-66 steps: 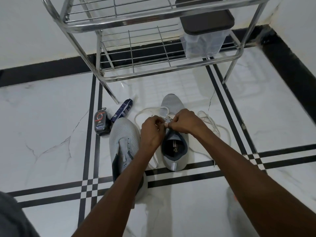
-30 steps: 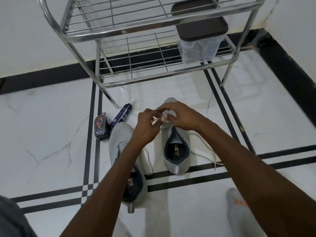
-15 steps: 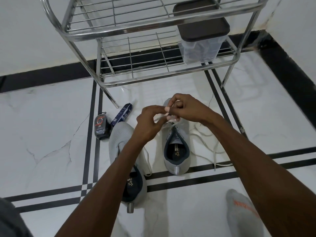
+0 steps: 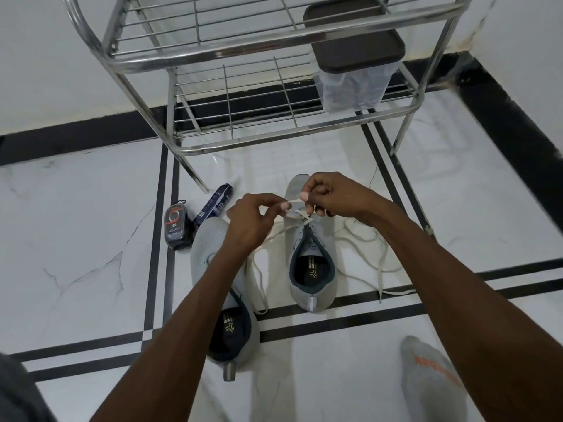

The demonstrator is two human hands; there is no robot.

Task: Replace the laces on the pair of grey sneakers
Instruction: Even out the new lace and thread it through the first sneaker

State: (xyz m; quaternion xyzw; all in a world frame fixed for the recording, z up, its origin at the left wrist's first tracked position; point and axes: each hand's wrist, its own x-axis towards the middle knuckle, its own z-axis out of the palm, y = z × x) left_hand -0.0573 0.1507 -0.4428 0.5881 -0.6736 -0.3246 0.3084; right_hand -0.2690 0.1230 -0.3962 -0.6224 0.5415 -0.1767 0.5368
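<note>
Head view, only one: both hands are working above the toe end of the right-hand grey sneaker, which is sitting upright on the white marble floor, heel toward the camera, toe toward the rack.

Left hand is pinching the white lace between thumb and forefinger, other fingers curled in. Right hand is pinching the same short stretch of lace from the other side, fingertips nearly meeting the left's. Pinched section is running flat between the two hands, just above the front eyelets. Below the grip the lace is crossing once over the tongue area, so only the lowest eyelets are looking threaded; can't tell exactly how many.

Loose lace is trailing both ways: one run down the left side between the two shoes, the rest lying in loops on the floor to the right of the shoe, end reaching the black tile stripe.

Second grey sneaker is lying just left of the first, partly under the left forearm, no lace visible in it.

Left of that: a dark polish container and a blue tube, touching or nearly so.

Steel wire rack is standing behind, with a clear box with dark lid on its lower shelf.

Grey sock with orange lettering is showing bottom right.
</note>
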